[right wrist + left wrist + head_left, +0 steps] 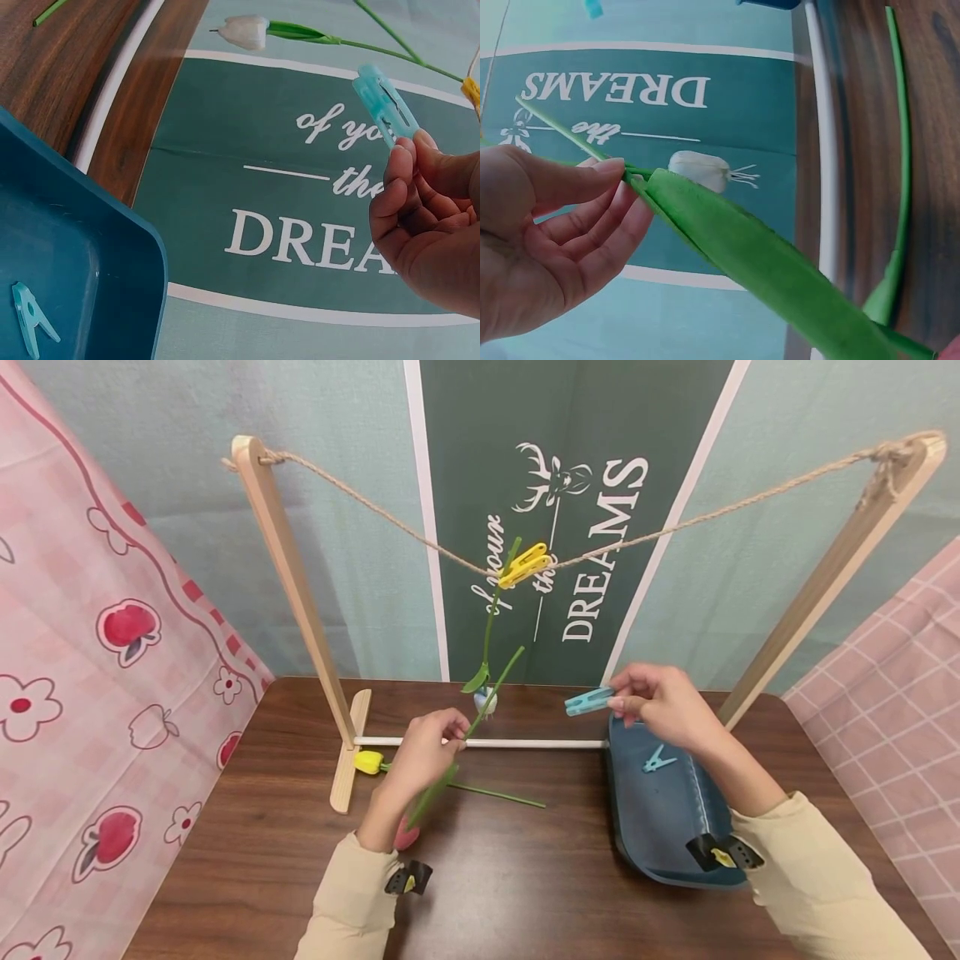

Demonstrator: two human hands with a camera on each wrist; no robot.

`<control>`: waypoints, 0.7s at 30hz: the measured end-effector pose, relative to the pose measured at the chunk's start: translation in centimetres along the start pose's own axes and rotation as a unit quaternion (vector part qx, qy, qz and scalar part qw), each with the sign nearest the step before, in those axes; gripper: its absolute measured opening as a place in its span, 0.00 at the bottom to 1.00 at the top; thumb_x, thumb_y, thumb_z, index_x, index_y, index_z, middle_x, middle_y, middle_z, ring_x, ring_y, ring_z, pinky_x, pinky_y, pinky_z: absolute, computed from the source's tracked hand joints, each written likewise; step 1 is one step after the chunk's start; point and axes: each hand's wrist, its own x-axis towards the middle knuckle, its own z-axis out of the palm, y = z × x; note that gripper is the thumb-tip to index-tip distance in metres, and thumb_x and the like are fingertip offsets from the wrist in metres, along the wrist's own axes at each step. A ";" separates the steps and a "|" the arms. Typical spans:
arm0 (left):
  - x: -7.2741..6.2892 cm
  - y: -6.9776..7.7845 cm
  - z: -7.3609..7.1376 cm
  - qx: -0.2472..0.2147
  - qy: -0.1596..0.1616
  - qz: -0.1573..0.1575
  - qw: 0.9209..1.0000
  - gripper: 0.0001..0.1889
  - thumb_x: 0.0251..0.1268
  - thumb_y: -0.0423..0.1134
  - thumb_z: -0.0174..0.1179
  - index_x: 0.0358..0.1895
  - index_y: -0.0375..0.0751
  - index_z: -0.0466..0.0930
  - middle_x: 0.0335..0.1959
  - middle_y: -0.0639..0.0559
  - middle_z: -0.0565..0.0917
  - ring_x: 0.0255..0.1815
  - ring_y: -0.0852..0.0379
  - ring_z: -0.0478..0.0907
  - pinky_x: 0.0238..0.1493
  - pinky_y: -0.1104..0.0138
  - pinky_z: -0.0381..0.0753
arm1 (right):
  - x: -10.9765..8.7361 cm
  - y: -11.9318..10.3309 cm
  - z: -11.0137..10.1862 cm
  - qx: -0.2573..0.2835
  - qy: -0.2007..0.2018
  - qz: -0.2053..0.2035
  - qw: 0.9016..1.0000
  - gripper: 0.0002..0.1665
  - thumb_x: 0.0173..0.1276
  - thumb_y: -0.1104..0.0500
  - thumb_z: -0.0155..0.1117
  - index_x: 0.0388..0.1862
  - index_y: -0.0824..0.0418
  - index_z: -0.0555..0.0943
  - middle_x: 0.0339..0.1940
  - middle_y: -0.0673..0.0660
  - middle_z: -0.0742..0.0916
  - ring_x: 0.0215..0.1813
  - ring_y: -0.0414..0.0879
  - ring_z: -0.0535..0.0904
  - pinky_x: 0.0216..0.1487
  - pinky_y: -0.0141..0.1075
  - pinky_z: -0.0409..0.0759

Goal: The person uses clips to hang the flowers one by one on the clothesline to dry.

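My left hand (429, 747) pinches the green stem of a pink artificial tulip (406, 835) between thumb and fingers. Its bloom points down, partly behind my wrist, and the stem end slants up to the right. In my right hand (660, 703), a light blue clothespin (588, 702) is pinched at one end, above the tray's far edge. A white tulip (246, 33) hangs bloom-down from the rope (382, 512), clipped by a yellow clothespin (525, 567). The held stem crosses in front of it in the head view. On the table lies a yellow tulip (368, 762), its stem partly hidden by my left hand.
Two wooden posts (292, 585) carry the sagging rope, with a white rod (536, 744) low between them. At right stands a blue tray (637, 852) holding another light blue clothespin (658, 760). A printed cloth (480, 427) hangs behind the brown table (510, 893).
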 end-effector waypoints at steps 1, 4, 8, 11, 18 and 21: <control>0.0 0.1 -0.1 0.002 0.002 0.003 1.000 0.07 0.51 0.22 0.62 0.31 0.36 0.78 0.25 0.51 0.79 0.29 0.58 0.75 0.31 0.66 0.74 | 0.0 0.0 0.0 0.000 0.000 0.000 1.000 0.04 0.58 0.71 0.61 0.34 0.69 0.79 0.20 0.55 0.81 0.21 0.45 0.77 0.23 0.34 0.74; 0.2 0.6 -0.2 0.001 0.010 0.010 1.000 0.07 0.50 0.22 0.61 0.31 0.37 0.78 0.25 0.51 0.80 0.29 0.58 0.75 0.32 0.66 0.75 | 0.0 0.1 0.0 0.000 -0.001 0.002 1.000 0.05 0.58 0.71 0.61 0.34 0.69 0.79 0.20 0.55 0.81 0.21 0.46 0.77 0.24 0.33 0.74; 0.4 1.2 -0.2 -0.001 0.014 0.025 1.000 0.07 0.50 0.22 0.62 0.32 0.35 0.77 0.26 0.50 0.79 0.29 0.58 0.76 0.33 0.66 0.75 | 0.0 0.1 0.0 0.000 -0.002 0.000 1.000 0.04 0.59 0.71 0.61 0.34 0.70 0.79 0.20 0.54 0.81 0.21 0.47 0.77 0.24 0.34 0.74; 0.7 1.6 -0.2 -0.005 0.014 0.032 0.999 0.07 0.50 0.23 0.62 0.32 0.35 0.77 0.27 0.49 0.80 0.30 0.58 0.76 0.35 0.66 0.76 | -0.1 0.1 -0.1 -0.002 -0.005 0.001 1.000 0.04 0.59 0.71 0.61 0.34 0.70 0.79 0.20 0.54 0.82 0.21 0.46 0.77 0.24 0.34 0.75; 1.5 2.1 0.2 -0.020 0.020 0.043 0.999 0.07 0.50 0.22 0.61 0.32 0.35 0.77 0.27 0.49 0.80 0.30 0.57 0.77 0.36 0.67 0.76 | -0.1 -0.1 -0.2 -0.011 -0.006 0.004 1.000 0.03 0.59 0.71 0.61 0.34 0.69 0.79 0.20 0.54 0.82 0.21 0.45 0.77 0.24 0.34 0.74; 1.8 2.2 0.3 -0.021 0.023 0.046 0.998 0.08 0.50 0.22 0.61 0.31 0.36 0.77 0.27 0.49 0.80 0.30 0.57 0.77 0.36 0.68 0.76 | -0.2 0.0 -0.2 -0.010 -0.006 -0.001 1.000 0.02 0.59 0.70 0.61 0.33 0.69 0.79 0.20 0.54 0.82 0.20 0.43 0.76 0.24 0.34 0.75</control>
